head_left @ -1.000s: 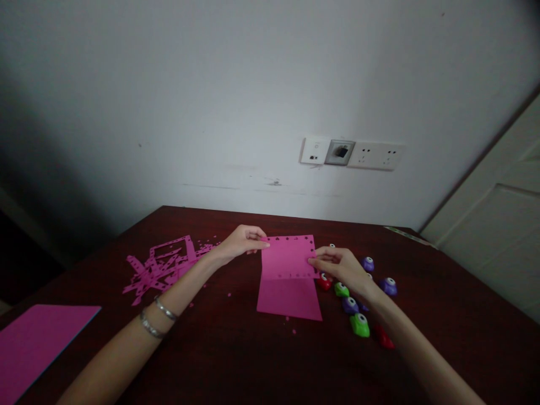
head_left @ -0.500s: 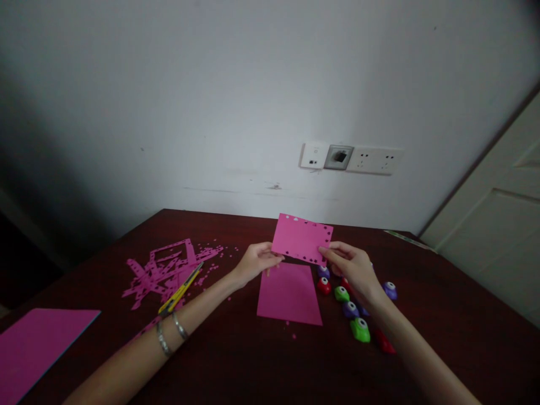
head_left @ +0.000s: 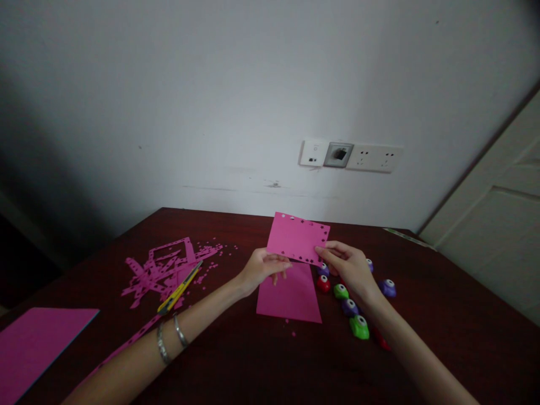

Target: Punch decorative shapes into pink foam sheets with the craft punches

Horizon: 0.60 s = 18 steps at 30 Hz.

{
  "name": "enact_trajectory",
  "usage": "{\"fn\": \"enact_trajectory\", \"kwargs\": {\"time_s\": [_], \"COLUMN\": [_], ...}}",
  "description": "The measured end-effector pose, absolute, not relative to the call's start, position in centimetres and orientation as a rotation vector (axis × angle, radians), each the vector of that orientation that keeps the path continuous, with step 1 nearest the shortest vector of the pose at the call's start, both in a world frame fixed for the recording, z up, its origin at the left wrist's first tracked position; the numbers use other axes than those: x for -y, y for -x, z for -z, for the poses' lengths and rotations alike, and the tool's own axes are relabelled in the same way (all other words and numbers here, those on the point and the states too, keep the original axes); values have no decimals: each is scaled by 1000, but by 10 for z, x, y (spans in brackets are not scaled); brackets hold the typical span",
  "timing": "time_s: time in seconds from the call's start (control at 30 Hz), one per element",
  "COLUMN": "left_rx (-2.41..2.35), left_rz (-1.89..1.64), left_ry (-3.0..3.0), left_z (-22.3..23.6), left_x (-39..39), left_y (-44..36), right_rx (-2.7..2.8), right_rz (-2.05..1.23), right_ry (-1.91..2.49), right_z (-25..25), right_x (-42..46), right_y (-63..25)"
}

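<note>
A pink paper sheet [head_left: 297,239] with small punched shapes along its edges is raised above the table. My right hand [head_left: 343,261] pinches it at the lower right, thumb in front. At the lower left corner is my left hand [head_left: 265,267], closed on the sheet, its fingers reaching under the bottom edge. Below them a plain pink sheet [head_left: 289,295] lies flat, its top partly covered. Beside my right hand stand several craft punches, among them a green punch [head_left: 360,327], a red punch [head_left: 323,283] and a purple punch [head_left: 388,288]; my right hand and forearm hide some.
Left of my left forearm, a yellow utility knife [head_left: 180,288] rests against a heap of punched pink strips [head_left: 158,275]. Tiny paper bits are scattered around. A larger pink sheet [head_left: 42,343] lies at the table's left. Behind the dark red table [head_left: 236,360] is a wall with sockets [head_left: 375,158].
The raised sheet has shifted slightly left. My left hand has slid further under its lower edge, its fingers now stretching more to the right. My right hand keeps its pinch.
</note>
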<state>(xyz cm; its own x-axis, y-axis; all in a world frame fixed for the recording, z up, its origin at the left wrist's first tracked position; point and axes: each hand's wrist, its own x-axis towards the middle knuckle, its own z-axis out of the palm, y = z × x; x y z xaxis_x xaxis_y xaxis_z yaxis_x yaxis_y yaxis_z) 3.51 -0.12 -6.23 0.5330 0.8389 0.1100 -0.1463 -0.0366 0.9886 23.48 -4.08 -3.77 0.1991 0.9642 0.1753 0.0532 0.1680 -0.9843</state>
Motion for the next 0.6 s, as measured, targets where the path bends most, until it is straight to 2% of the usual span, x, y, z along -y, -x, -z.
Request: {"fn": "enact_trajectory", "kwargs": {"time_s": [0.17, 0.47, 0.6], "left_rx": [-666, -678, -697], "left_rz": [-905, -550, -604], "left_ry": [-1330, -975, -880], "left_z": [64, 64, 63], "left_x": [-3, -15, -15], "left_y": [-33, -28, -26], "right_rx": [1143, 1518, 1649], "right_rz": [-958, -721, -638], "right_ry": [1142, 1070, 1007], "right_z": [40, 36, 35], "right_x": [39, 41, 43], "right_y": [-239, -246, -250]}}
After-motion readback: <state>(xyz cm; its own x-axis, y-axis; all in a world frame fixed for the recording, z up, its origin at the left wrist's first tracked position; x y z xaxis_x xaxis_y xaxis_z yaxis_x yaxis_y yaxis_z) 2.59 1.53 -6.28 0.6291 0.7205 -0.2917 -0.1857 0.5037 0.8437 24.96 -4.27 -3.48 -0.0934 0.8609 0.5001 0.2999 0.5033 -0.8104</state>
